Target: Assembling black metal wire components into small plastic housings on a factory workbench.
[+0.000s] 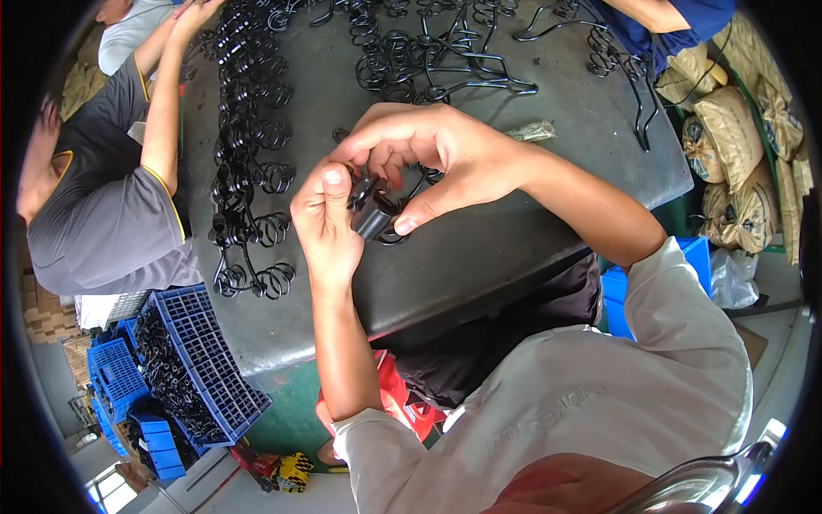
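My left hand (pixel 324 224) and my right hand (pixel 437 154) meet over the dark grey table (pixel 479 257). Between them they pinch a small black part (pixel 373 216) joined to a black wire spring piece (pixel 396 236). My left thumb presses on the part from the left. The right hand's fingers curl over it from above and its thumb sits under it. Part of the wire piece is hidden behind my fingers.
Rows of black coiled wire springs (pixel 248 154) lie along the table's left side, more wire pieces (pixel 428 51) at the far edge. A person in grey (pixel 111 206) works at the left, another's arm (pixel 659 13) at top right. Blue crates (pixel 193 368) stand lower left, filled sacks (pixel 736 137) right.
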`<action>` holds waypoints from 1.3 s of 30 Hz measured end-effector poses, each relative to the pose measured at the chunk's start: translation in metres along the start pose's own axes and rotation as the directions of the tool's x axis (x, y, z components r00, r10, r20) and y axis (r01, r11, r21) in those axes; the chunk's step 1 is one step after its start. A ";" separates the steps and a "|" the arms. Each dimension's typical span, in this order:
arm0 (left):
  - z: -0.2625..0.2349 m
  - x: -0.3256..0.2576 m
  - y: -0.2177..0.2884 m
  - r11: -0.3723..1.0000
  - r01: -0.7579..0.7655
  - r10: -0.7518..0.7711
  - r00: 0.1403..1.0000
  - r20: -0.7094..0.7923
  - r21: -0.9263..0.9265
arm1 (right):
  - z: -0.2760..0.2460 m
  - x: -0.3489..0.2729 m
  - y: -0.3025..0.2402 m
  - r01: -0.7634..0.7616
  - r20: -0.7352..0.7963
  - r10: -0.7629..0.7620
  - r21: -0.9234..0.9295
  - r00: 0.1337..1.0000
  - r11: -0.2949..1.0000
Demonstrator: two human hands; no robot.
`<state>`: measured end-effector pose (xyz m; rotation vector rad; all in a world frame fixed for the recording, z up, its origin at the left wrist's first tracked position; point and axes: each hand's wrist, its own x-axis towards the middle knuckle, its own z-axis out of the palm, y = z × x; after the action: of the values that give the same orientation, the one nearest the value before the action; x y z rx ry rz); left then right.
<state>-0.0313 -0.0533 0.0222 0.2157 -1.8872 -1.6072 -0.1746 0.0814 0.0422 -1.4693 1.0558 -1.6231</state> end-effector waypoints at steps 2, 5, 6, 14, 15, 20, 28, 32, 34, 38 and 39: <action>-0.005 0.001 0.004 0.998 0.046 -0.049 0.997 0.056 0.048 | 0.000 -0.001 0.002 0.041 -0.025 -0.042 -0.019 0.999 0.999; -0.004 0.004 0.015 0.986 0.055 -0.062 0.997 0.039 0.158 | 0.000 -0.002 -0.001 0.090 -0.058 -0.089 0.010 0.994 0.996; -0.004 0.005 0.017 0.977 0.044 -0.052 0.998 0.033 0.207 | -0.001 -0.002 -0.005 0.066 -0.045 -0.066 -0.001 0.997 0.998; 0.015 0.020 0.046 0.956 0.072 -0.084 0.996 0.032 0.284 | -0.009 -0.004 -0.014 -0.046 -0.040 0.050 0.094 0.998 0.995; 0.011 0.022 0.044 0.955 0.077 -0.083 0.996 0.011 0.286 | -0.009 -0.004 -0.016 -0.082 -0.039 0.087 0.124 0.995 0.989; 0.016 0.023 0.052 0.985 0.142 -0.125 0.979 -0.162 0.098 | -0.012 -0.003 -0.016 -0.049 -0.100 0.073 0.222 0.992 0.974; 0.031 0.002 0.042 0.997 -0.077 0.076 0.996 0.045 0.002 | -0.013 -0.002 -0.005 0.030 -0.397 0.056 0.207 0.916 0.978; 0.026 -0.001 0.038 0.997 0.004 0.000 0.998 0.058 -0.079 | -0.012 0.000 0.006 -0.048 -0.454 0.067 0.053 0.888 0.997; 0.023 0.001 0.033 0.998 0.020 -0.019 0.999 0.027 -0.051 | -0.012 0.000 0.009 -0.060 -0.461 0.058 0.010 0.885 0.998; 0.022 0.010 0.028 0.993 0.086 -0.088 0.996 -0.012 -0.084 | -0.019 -0.001 0.005 -0.055 -0.461 0.134 0.180 0.877 0.982; 0.018 0.013 0.024 0.984 0.086 -0.087 0.996 0.003 -0.158 | -0.021 -0.001 0.010 0.015 -0.445 0.121 0.290 0.887 0.957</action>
<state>-0.0445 -0.0396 0.0485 0.2357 -1.7586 -1.8042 -0.1955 0.0800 0.0324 -0.8740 1.0396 -2.0437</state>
